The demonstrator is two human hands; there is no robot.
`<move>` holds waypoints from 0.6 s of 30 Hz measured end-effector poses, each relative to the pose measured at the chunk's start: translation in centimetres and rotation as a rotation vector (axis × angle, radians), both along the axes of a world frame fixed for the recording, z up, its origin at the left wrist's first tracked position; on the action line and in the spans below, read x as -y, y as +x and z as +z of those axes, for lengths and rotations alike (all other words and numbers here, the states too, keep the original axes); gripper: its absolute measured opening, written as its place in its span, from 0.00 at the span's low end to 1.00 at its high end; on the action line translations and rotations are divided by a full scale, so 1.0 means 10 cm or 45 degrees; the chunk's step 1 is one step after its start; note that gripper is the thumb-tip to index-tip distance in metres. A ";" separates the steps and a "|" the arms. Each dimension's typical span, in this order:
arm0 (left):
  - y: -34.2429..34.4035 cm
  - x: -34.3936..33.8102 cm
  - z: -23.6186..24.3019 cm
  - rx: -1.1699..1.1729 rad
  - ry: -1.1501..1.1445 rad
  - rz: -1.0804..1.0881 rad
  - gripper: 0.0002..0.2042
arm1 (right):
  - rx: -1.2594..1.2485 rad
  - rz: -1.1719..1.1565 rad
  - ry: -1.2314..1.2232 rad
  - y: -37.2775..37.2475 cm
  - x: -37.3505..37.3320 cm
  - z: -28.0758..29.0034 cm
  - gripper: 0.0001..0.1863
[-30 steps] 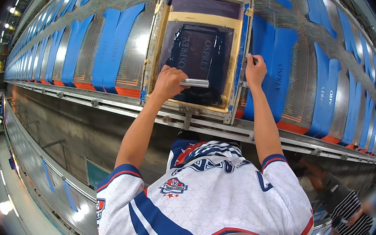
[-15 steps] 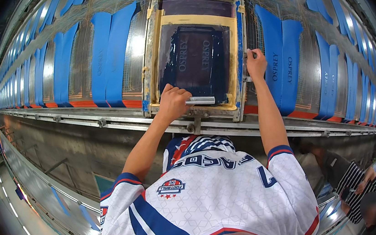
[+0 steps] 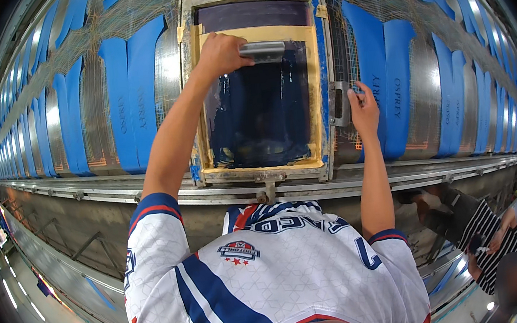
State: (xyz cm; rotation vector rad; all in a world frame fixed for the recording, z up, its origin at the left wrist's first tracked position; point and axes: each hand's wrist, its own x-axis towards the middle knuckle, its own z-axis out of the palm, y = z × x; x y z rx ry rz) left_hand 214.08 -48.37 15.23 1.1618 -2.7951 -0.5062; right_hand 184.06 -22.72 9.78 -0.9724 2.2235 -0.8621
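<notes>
A screen-printing frame with yellow and blue tape along its edges stands on the long table in front of me. Dark blue ink covers most of its mesh. My left hand grips one end of a squeegee with a metal holder, which lies crosswise at the far end of the inked area. Beside the frame's right edge, my right hand is loosely curled, thumb and forefinger apart, with nothing visible in it. A metal handle on the frame is just left of those fingers, seemingly not touched.
Blue fabric pieces with dark lettering lie in rows along the metal table on both sides. A metal rail runs along the table's near edge. At the lower right is another person in a striped top.
My left hand has pushed the squeegee from the near end to the far end of the screen. My right hand has shifted slightly nearer and off the frame's side handle.
</notes>
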 end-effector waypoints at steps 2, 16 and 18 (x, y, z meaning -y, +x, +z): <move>-0.02 0.07 0.02 -0.048 -0.038 -0.034 0.17 | 0.001 -0.048 -0.017 -0.05 -0.23 0.01 0.25; 0.57 -2.00 0.09 -0.308 -0.196 -0.296 0.10 | -0.320 -0.281 -0.285 1.00 -1.92 0.29 0.09; 0.50 -2.14 0.03 -0.418 -0.270 -0.320 0.14 | -0.365 -0.129 -0.347 1.25 -1.85 0.60 0.11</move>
